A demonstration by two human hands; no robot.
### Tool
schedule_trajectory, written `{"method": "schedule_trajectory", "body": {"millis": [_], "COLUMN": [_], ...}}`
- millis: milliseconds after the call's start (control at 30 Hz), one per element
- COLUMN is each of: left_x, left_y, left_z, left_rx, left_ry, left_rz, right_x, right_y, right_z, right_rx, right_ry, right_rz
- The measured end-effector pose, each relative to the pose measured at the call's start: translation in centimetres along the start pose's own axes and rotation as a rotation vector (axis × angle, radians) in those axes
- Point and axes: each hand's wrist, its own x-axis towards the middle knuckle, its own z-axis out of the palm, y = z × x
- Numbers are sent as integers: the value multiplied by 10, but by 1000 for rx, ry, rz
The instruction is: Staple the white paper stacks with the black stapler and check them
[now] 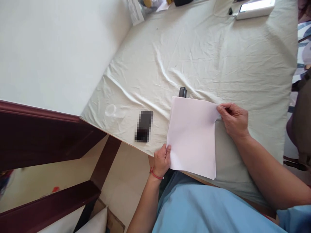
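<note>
A stack of white paper sheets (193,136) is held between my two hands over the near edge of the table. My left hand (162,158), with a red string bracelet at the wrist, is closed on the lower left edge, thumb on top. At the upper right corner, my right hand (234,119) pinches the paper between thumb and fingers, and that corner bends up slightly. Just beyond the top edge a black stapler-like object (182,92) sticks out, its lower part hidden by the paper.
A blurred dark rectangular object (144,126) lies left of the paper, near a clear round plastic piece (111,110). Wrinkled pale cloth (194,48) covers the table. A white device with a cable (255,9) rests at the far right. A white wall (53,48) borders the left.
</note>
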Motion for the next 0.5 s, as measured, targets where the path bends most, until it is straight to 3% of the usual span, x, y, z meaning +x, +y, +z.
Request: {"method": "schedule_trajectory", "body": {"millis": [133,300,500], "left_x": [0,0,-2], "left_y": [0,1,5], "left_z": [0,-1,1], "left_rx": [35,43,46], "left_ry": [-1,20,82], "left_rz": [-11,-23,-86], "right_x": [-1,-2,-5], "right_y": [-6,-16,-31], "right_z": [1,2,-3], "right_rx": [56,27,213], "right_ry": [-16,-1,-222], "right_rz": [19,-106,-84]}}
